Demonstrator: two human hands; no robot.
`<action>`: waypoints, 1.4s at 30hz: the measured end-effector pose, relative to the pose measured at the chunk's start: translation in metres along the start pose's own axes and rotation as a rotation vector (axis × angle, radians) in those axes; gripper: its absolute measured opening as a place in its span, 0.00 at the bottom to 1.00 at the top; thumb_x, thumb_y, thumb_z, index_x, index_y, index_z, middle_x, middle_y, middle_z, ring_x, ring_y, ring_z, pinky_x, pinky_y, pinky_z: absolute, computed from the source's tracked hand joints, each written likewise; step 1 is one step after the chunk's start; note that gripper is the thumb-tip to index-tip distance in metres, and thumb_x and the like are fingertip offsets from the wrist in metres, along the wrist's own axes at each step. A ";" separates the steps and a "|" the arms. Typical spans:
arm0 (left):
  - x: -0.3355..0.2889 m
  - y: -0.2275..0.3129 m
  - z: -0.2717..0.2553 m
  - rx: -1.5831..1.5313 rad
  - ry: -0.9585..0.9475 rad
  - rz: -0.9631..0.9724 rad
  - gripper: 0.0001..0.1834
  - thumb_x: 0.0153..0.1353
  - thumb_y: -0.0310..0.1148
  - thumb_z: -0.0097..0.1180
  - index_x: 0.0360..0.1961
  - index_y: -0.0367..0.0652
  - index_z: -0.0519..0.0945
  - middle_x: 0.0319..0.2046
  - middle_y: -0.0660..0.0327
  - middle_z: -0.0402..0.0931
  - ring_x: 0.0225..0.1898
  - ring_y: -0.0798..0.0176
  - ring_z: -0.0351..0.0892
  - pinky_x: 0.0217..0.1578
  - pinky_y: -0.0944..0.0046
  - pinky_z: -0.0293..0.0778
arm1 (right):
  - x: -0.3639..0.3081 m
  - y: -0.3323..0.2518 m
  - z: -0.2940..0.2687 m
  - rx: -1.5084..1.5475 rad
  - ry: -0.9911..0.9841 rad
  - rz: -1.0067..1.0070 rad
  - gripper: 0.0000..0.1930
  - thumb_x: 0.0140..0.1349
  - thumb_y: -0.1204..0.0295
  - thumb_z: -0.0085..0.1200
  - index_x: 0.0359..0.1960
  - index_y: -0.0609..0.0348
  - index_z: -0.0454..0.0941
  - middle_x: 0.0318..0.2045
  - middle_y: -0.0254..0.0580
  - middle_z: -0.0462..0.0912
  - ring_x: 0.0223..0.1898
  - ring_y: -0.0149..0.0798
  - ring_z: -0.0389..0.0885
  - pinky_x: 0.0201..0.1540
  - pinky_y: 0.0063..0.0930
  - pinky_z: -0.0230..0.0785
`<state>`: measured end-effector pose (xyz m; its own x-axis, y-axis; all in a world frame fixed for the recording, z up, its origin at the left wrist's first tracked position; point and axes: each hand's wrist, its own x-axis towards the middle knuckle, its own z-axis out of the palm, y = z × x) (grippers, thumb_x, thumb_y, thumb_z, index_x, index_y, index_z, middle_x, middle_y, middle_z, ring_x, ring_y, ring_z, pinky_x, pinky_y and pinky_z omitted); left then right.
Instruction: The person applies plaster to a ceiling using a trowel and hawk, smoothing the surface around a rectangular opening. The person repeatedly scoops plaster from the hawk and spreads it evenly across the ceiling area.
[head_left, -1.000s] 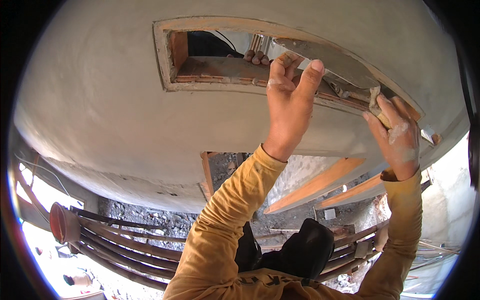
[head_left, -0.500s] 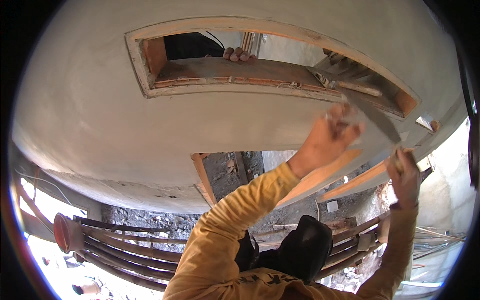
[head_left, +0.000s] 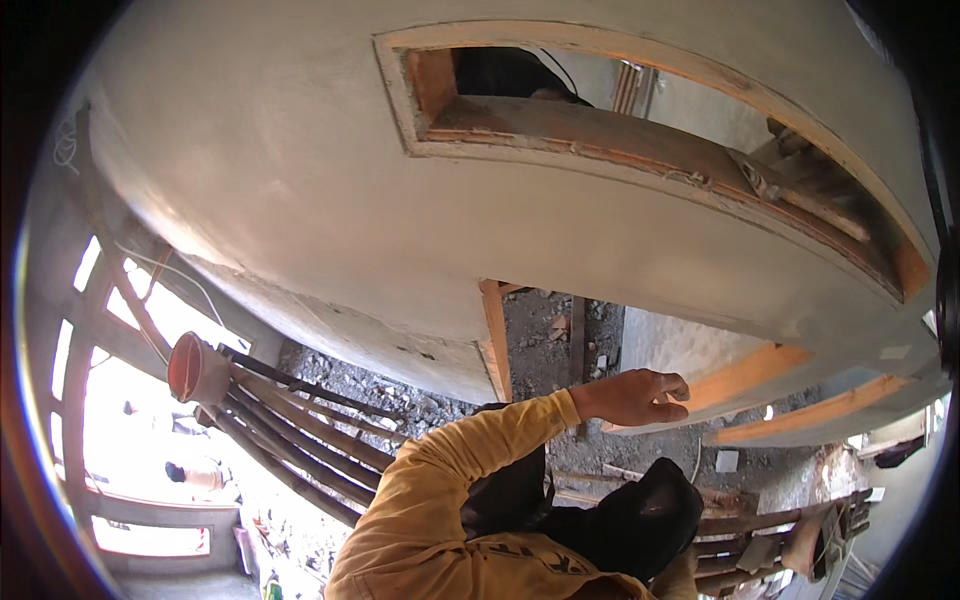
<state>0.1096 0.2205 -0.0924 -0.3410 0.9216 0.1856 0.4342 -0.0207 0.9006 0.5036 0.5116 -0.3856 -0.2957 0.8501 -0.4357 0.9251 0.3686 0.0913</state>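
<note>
Head view: left hand (head_left: 634, 398), fingers loosely parted and apparently empty, hangs below and left of the wooden-handled tool (head_left: 818, 208), lying near the wall opening (head_left: 600, 128)'s right end; right hand is out of sight, its grip unknowable.

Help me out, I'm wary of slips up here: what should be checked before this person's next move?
1. Left hand free: ok, nothing visible in its grasp.
2. Left hand clear of the orange-brown wooden edge beside it: cannot tell, they overlap in this view.
3. Right hand in sight: not ok, it is out of view, so whatever it may hold is unseen.
4. Wooden-handled tool supported: ok, it lies on the ledge of the upper opening.
5. Bucket away from the left hand: ok, it sits well to the left.
6. Footing secure: cannot tell, the feet are hidden.
</note>
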 end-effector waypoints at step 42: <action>-0.143 0.099 -0.249 0.109 0.927 0.295 0.61 0.40 0.58 0.74 0.64 0.26 0.58 0.59 0.46 0.63 0.58 0.52 0.69 0.50 0.58 0.74 | -0.384 -0.453 -0.325 0.912 0.099 -1.490 0.26 0.64 0.73 0.50 0.61 0.75 0.61 0.54 0.65 0.72 0.55 0.56 0.75 0.56 0.38 0.67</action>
<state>-0.0062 -0.0103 0.0679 -0.7063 0.2145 0.6747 0.6658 -0.1227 0.7360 0.1201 0.1403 0.0315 -0.9229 0.0426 0.3827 -0.3102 0.5065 -0.8045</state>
